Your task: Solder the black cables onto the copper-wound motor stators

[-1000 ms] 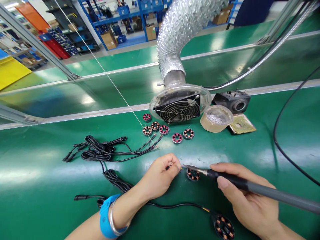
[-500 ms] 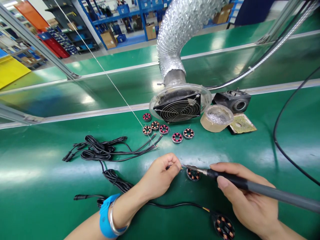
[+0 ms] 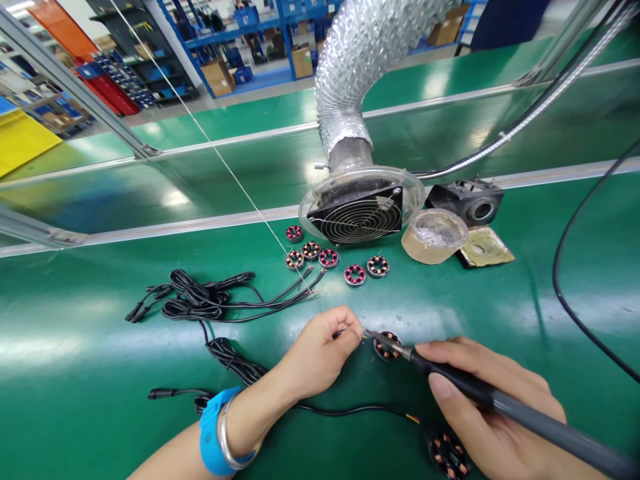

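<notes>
My left hand point(image 3: 320, 350) is closed in a pinch on a thin black cable, whose fine bared wire ends point(image 3: 365, 337) poke out past the fingertips. In my right hand point(image 3: 505, 407) is a soldering iron point(image 3: 455, 381), its tip at those wire ends; whether they touch I cannot tell. Beneath the iron's metal shaft lies a motor stator point(image 3: 384, 353) with copper windings, partly covered. Another stator point(image 3: 445, 453), joined to a black cable point(image 3: 350, 411) with coloured wires, sits by my right hand, which partly hides it.
Several stators point(image 3: 329, 258) lie below a round fume extractor fan point(image 3: 360, 217) on a silver duct point(image 3: 345, 73). Bundled black cables point(image 3: 195, 297) are at left. To the right are a tub point(image 3: 433, 240), a yellow sponge point(image 3: 483, 247) and an iron stand point(image 3: 470, 200).
My right hand has shifted slightly down and left, and the soldering iron is tilted more steeply. Its tip stays by the wire ends. My left hand has barely moved.
</notes>
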{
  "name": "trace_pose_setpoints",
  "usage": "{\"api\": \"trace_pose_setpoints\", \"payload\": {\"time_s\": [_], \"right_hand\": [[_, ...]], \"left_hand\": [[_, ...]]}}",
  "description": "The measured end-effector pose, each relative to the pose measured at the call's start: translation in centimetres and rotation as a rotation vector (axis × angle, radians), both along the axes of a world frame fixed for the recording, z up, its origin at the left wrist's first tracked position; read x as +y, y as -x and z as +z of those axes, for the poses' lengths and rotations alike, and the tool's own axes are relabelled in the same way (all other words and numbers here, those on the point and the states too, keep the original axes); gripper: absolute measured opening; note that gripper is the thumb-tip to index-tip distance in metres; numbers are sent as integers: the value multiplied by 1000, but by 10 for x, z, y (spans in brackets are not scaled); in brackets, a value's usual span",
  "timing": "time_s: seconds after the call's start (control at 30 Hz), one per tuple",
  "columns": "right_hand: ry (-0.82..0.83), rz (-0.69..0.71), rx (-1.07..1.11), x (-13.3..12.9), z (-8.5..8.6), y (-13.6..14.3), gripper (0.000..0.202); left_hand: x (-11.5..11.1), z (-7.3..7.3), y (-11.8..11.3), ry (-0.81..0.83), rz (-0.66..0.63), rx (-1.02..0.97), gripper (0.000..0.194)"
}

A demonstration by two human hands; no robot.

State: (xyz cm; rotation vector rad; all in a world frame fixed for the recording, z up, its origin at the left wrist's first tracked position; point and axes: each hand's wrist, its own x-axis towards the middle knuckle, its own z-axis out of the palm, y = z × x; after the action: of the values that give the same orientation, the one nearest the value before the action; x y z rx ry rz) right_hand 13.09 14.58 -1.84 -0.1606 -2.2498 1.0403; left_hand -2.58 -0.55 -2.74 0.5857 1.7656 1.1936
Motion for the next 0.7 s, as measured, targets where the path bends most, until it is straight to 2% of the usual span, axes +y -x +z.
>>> {"api": "trace_pose_setpoints", "payload": {"time_s": [0.4,0.57,0.7], "right_hand": [[32,39,31,4,7,1,22],[47,66,-28,7,1,4,34],[-30,198,-123,5,-10,21,36]], "left_hand": [[0,3,1,11,-12,3,21],[-2,4,1,16,-38,-23,22],[-5,2,1,-8,-95,-46,25]]}}
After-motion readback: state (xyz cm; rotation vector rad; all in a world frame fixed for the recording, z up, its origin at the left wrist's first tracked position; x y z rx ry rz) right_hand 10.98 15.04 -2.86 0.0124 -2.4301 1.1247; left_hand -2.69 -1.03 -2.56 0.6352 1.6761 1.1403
